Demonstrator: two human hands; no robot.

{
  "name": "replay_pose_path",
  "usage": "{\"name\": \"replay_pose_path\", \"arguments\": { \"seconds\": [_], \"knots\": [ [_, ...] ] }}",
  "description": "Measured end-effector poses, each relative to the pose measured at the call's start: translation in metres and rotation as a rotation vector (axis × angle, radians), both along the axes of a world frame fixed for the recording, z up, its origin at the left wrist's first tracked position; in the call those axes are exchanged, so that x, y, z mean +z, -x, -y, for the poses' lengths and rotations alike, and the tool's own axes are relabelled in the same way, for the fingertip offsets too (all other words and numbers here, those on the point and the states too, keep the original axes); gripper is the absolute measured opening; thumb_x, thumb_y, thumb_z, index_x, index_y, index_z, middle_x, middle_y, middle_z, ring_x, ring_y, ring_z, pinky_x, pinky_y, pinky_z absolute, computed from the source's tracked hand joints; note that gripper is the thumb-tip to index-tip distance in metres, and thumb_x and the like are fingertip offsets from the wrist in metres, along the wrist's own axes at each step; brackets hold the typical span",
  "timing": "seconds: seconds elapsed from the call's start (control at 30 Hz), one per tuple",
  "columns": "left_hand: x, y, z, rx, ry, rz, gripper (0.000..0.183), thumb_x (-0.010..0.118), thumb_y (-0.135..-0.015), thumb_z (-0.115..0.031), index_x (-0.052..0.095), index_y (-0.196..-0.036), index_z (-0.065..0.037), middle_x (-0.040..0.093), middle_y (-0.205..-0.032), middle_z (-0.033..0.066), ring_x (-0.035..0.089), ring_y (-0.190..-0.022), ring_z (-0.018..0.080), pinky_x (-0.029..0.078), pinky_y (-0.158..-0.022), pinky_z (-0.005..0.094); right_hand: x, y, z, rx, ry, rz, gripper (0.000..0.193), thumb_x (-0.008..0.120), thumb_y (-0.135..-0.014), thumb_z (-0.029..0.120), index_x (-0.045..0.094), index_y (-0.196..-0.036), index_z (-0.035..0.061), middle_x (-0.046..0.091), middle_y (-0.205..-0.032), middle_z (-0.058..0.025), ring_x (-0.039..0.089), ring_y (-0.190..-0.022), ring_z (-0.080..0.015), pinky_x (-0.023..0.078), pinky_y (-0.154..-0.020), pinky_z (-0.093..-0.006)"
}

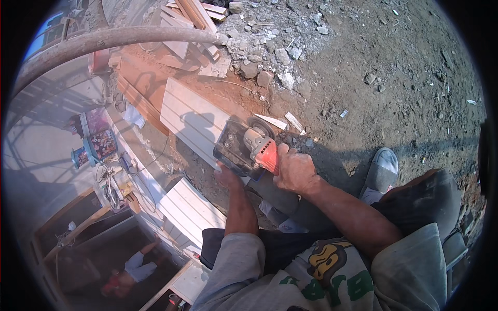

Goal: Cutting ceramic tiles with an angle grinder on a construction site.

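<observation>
My right hand (296, 170) is wrapped round the red body of an angle grinder (265, 152). The grinder's grey head and dark disc point up and left, over the end of a long pale panel (192, 114) with stripes along it. A dark, squarish piece with bolts or knobs (232, 145) lies at that end, beside the disc. My left hand (228, 177) is closed at the lower edge, where panel and dark piece meet; its fingertips are partly hidden, so which of the two it grips is unclear. Whether the disc touches the panel cannot be made out.
Pale offcuts (294, 123) lie on the dirt right of the grinder. Another striped panel (192, 210) rests below left. Timber strips (194, 15) and rubble (264, 78) lie at the far side. Cables (108, 186) and a blue container (101, 145) are left. Another person (137, 269) is lower left.
</observation>
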State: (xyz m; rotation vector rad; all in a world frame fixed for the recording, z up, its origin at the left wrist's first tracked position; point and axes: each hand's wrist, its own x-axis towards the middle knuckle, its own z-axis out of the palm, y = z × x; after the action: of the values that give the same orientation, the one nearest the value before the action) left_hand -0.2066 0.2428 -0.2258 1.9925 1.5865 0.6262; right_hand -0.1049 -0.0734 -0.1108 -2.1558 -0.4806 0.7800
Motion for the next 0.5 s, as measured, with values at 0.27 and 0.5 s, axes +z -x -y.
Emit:
{"name": "replay_pose_path", "arguments": {
  "seconds": [0.27, 0.5],
  "knots": [
    [-0.006, 0.002, 0.008, -0.034, 0.007, -0.049, 0.076, 0.050, -0.091, -0.056, 0.055, -0.118, 0.015, 0.060, -0.113, 0.0320, 0.058, -0.106, 0.0444, 0.042, -0.095, 0.0486, -0.004, -0.001, 0.004, -0.008, 0.004, -0.006, 0.055, 0.072, -0.068, 0.027, 0.043, -0.105, -0.0016, 0.063, -0.093, -0.0245, 0.068, -0.082, -0.0380, 0.056, -0.073, -0.0431],
    [0.002, -0.006, 0.022, -0.034, 0.046, -0.063, 0.081, 0.048, -0.091, -0.059, 0.053, -0.120, 0.016, 0.059, -0.117, 0.0329, 0.057, -0.110, 0.0446, 0.041, -0.098, 0.0479, -0.006, -0.002, 0.005, -0.021, -0.002, -0.018, 0.054, 0.072, -0.068, 0.026, 0.043, -0.106, -0.0015, 0.063, -0.094, -0.0243, 0.068, -0.082, -0.0379, 0.056, -0.073, -0.0431]
  ]
}}
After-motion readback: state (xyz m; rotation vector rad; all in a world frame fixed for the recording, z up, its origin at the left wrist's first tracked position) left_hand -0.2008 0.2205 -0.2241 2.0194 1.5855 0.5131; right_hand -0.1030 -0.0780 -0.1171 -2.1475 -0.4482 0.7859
